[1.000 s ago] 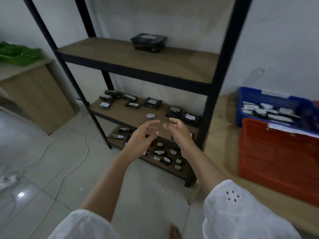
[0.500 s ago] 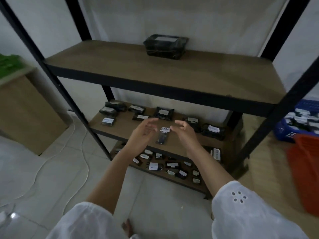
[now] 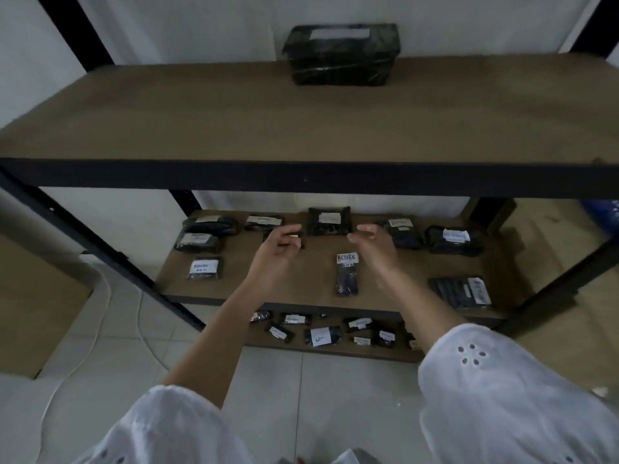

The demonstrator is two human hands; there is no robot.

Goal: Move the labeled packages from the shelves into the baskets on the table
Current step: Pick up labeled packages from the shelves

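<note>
Landmark: RETURN pack point(image 3: 347, 276), lying flat on the middle shelf point(image 3: 301, 283), near the front middle. Its long axis runs front-to-back. The white label end points at the wall and the dark end at the shelf's front edge.

Left hand point(image 3: 278, 251): up-left of that pack, fingers loosely curled, nothing visibly held. Its fingertips overlap a small pack point(image 3: 300, 241) behind them; can't tell if they touch it.

Right hand point(image 3: 373, 244): just right of and beyond the pack's label end, fingers loosely curled, palm facing left, empty. The hands are apart, and the label end lies below the gap between them.

Others, relative to the RETURN pack:
- square pack point(image 3: 330, 221): straight behind it, by the wall, label up.
- flat pack point(image 3: 460, 291): to the right, at the front edge, long axis roughly left-right, label at its right end.
- left pack point(image 3: 204, 267): well to the left, label toward the back.
- big pack point(image 3: 341, 55): above and behind, on the top shelf point(image 3: 167, 122), long axis left-right along the wall.
- bottom packs point(image 3: 321, 334): below, scattered on the bottom shelf point(image 3: 335, 351); labels too small to read.
</note>
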